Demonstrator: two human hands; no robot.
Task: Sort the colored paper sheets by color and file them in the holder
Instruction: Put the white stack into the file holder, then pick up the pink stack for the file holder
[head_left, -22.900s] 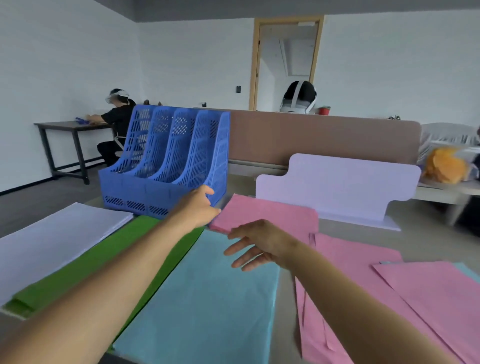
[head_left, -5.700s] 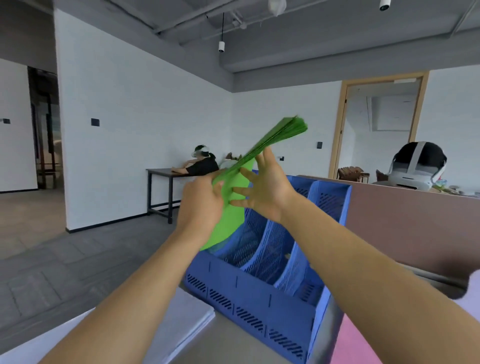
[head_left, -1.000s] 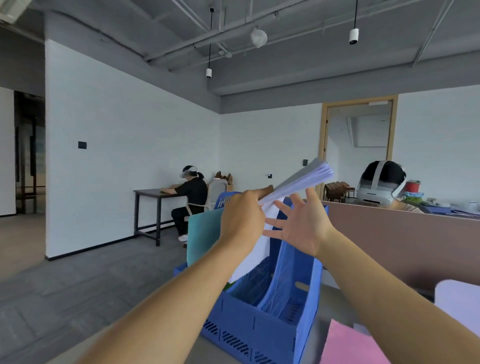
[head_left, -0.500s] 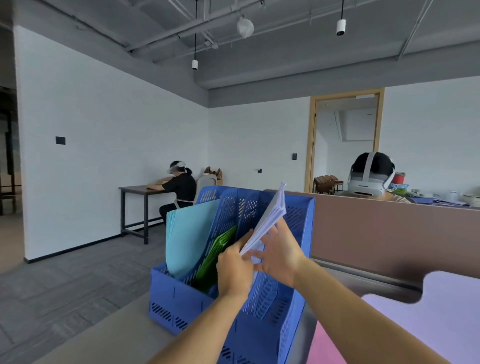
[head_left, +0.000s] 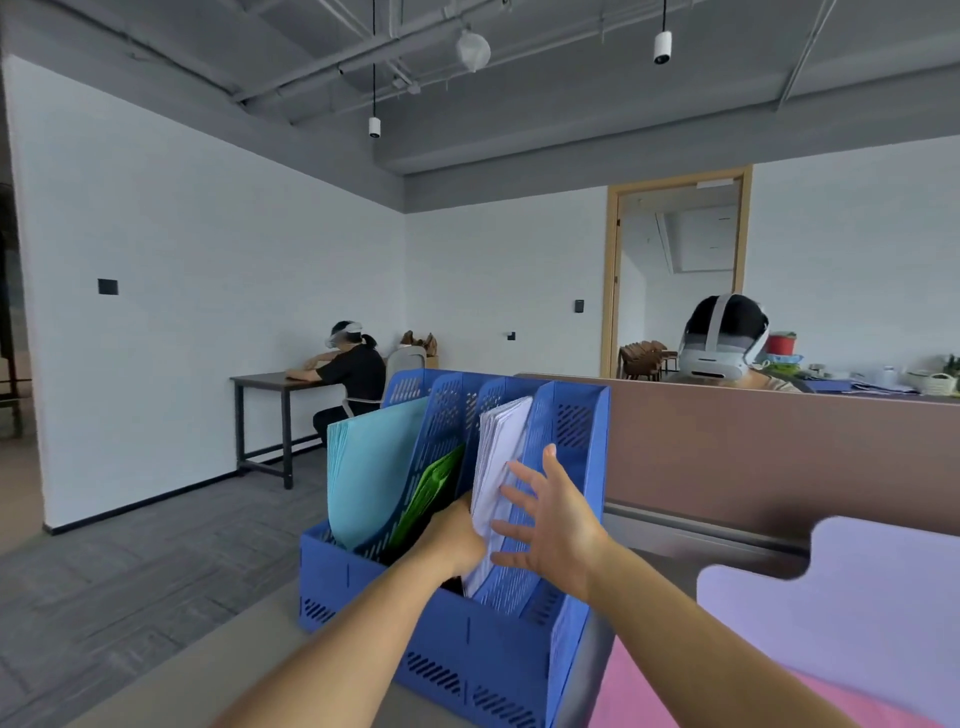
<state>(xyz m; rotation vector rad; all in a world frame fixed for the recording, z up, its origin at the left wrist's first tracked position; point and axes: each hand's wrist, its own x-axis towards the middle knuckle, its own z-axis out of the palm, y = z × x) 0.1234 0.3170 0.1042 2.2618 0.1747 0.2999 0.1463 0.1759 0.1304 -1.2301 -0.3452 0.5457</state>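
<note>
Head view: blue holder with blue sheets, green sheets, white sheets.

A person in black sits at a dark table by the white wall. A brown partition runs across the right. A wooden doorway stands behind it.

No writing, label, brand or number can be read anywhere in this view. The blue holder and the paper sheets in it carry no legible marks.
</note>
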